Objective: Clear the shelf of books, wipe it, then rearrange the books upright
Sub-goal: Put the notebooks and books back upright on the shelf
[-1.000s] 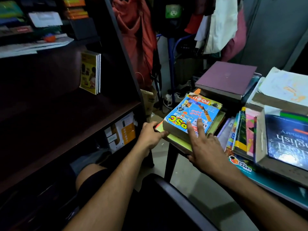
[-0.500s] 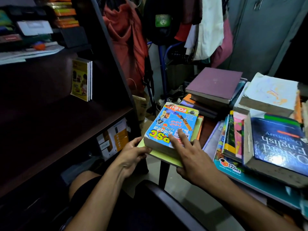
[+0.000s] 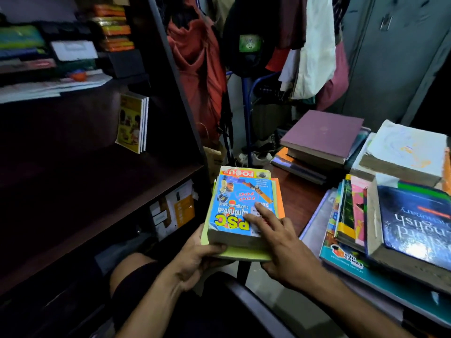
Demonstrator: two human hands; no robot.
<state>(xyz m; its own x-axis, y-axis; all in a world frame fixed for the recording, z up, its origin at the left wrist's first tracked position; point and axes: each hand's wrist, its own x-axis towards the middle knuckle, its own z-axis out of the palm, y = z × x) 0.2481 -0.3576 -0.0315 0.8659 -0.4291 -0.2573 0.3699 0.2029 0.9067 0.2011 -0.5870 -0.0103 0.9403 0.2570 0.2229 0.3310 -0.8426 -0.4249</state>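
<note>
Head view is showing a small stack of paperback books (image 3: 240,215), topped by a thick blue-and-yellow one with "PSC" printed on its cover, sitting between both hands, out past the near corner of the dark brown wooden table (image 3: 297,203) and just right of the shelf's front edge. Under the top book a thin lime-green book and an orange one are sticking out at the edges. The left hand (image 3: 195,259) is cupping the stack's near left corner from below, thumb lying along the green cover's edge. The right hand (image 3: 284,247) is gripping the near right corner, fingers spread flat on the blue cover, thumb side hidden under the stack. To the left, the dark wooden shelf board (image 3: 102,191) is lying mostly bare, with one thin yellow-covered book (image 3: 131,123) standing upright near its back right. On the table to the right, other books are lying flat in piles: a maroon hardcover (image 3: 322,132) on top of the far pile, a worn white-covered thick book (image 3: 405,152) beside it, and a dark blue English dictionary (image 3: 415,225) on the near pile. Behind the table, clothes (image 3: 314,45) are hanging.
</note>
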